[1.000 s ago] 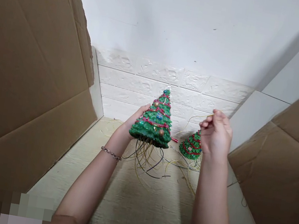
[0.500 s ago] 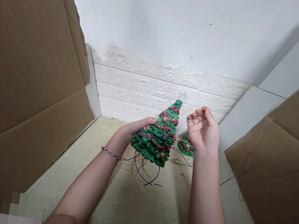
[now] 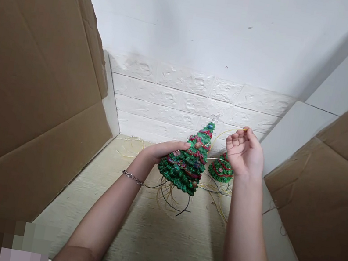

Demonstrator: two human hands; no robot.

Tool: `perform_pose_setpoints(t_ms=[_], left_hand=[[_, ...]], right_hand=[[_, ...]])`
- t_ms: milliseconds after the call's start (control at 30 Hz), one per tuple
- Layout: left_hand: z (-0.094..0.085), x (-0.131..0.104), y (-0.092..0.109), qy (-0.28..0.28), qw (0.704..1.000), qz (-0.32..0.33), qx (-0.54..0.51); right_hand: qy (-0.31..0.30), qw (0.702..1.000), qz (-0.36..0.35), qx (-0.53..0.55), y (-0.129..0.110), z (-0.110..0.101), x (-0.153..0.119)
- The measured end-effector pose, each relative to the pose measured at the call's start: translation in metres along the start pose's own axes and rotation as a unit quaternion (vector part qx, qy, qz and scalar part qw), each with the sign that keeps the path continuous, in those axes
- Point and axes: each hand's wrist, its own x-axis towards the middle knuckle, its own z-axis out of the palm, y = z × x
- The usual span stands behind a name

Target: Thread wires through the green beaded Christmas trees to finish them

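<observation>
Mid-frame, my left hand (image 3: 166, 149) grips a decorated tree (image 3: 186, 166); right of centre, my right hand (image 3: 247, 155) pinches a yellow wire (image 3: 230, 130).

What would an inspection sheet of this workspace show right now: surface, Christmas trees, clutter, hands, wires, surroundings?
Surface: pale, streaked tabletop, with shadows across it.
Job's things: decorated Christmas tree, held tilted, clear star on top; second Christmas tree behind, partly hidden by the right hand.
Clutter: loose yellow wires at the back left corner; more beside the second tree.
Hands: left hand grips the nearer tree's left side; right hand pinches a yellow wire at the fingertips.
Cables: the pinched wire curves toward the held tree, far end unclear; black wire loops below that tree.
Surroundings: cardboard on both sides; white brick-patterned wall behind.
</observation>
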Motion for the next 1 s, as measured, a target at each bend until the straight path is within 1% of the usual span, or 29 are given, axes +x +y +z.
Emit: perform_pose_setpoints(t_ms=[67, 200, 300, 367, 467, 500, 533, 567, 667, 733, 800, 867, 933, 1000], left_hand=[[0.000, 0.002, 0.000, 0.010, 1.000, 0.015, 0.010], [-0.001, 0.001, 0.000, 0.017, 1.000, 0.025, 0.004], [-0.004, 0.000, 0.002, 0.022, 0.999, 0.031, -0.007], [-0.006, -0.001, 0.003, 0.032, 0.999, 0.035, -0.012], [-0.007, -0.004, 0.004, 0.060, 0.997, 0.039, -0.018], [-0.006, -0.004, 0.005, 0.065, 0.997, 0.040, -0.021], [-0.006, -0.005, 0.005, 0.066, 0.997, 0.041, -0.024], [-0.005, -0.005, 0.005, 0.061, 0.997, 0.041, -0.025], [-0.001, -0.005, 0.006, 0.037, 0.998, 0.045, -0.023], [-0.001, -0.004, 0.006, 0.027, 0.998, 0.049, -0.021], [-0.003, -0.003, 0.006, 0.023, 0.998, 0.049, -0.016], [-0.006, -0.002, 0.006, 0.010, 0.999, 0.036, -0.006], [-0.009, 0.000, 0.006, -0.004, 1.000, 0.018, 0.013], [-0.009, 0.000, 0.007, -0.006, 0.999, 0.005, 0.038]], right_hand=[[-0.016, 1.000, 0.009, -0.013, 0.000, 0.002, -0.002], [-0.039, 0.998, 0.027, -0.045, 0.000, 0.003, -0.005], [-0.072, 0.987, 0.049, -0.134, -0.002, -0.003, -0.006], [-0.098, 0.964, 0.065, -0.240, -0.003, -0.009, -0.005], [-0.133, 0.900, 0.124, -0.395, 0.000, -0.014, -0.006], [-0.145, 0.884, 0.144, -0.421, 0.004, -0.013, -0.007], [-0.157, 0.876, 0.156, -0.428, 0.008, -0.012, -0.008], [-0.168, 0.879, 0.158, -0.418, 0.013, -0.009, -0.009], [-0.193, 0.914, 0.112, -0.338, 0.029, 0.001, -0.012], [-0.167, 0.938, 0.072, -0.296, 0.037, 0.005, -0.012], [-0.126, 0.952, 0.041, -0.275, 0.040, 0.006, -0.010], [-0.096, 0.964, 0.020, -0.249, 0.040, 0.004, -0.007], [-0.080, 0.976, 0.001, -0.203, 0.036, 0.003, -0.004], [-0.056, 0.986, -0.023, -0.153, 0.031, 0.001, -0.001]])
